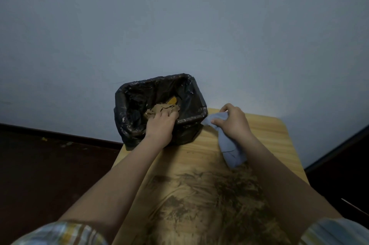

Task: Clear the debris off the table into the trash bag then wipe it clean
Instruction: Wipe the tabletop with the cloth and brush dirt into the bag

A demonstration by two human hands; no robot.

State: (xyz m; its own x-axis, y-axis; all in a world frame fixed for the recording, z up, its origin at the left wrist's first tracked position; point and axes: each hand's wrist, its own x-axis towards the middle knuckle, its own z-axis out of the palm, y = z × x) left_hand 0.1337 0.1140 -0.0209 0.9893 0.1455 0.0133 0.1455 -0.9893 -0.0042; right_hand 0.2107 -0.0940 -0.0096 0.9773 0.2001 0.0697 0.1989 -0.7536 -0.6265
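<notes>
Pale blue-grey wall (179,15) fills the background above a dark floor (50,164) with a dark skirting strip. Wooden tabletop (265,134) extends toward the wall; its near half carries smeared brown dirt (209,194).

Trash bag (157,89), black, lines a rectangular bin standing at the far left corner of the tabletop. Inside it lie brown crumpled debris (159,107) and one yellow-orange scrap (172,101).

Left hand (160,122) reaches over the near rim of the trash bag. Its fingers (169,114) curl down onto the brown debris directly beneath them; whether they grip it or only rest on it cannot be determined.

Right hand (232,122) is positioned just right of the trash bag, above the tabletop. Its fingers (216,121) are curled around a blue-grey cloth (231,148), grasping it. One end of the cloth projects beyond the fingertips toward the bag; the longer end hangs back below the palm and touches the tabletop at the far edge of the dirt.

Striped sleeves (65,232) show at both lower corners.
</notes>
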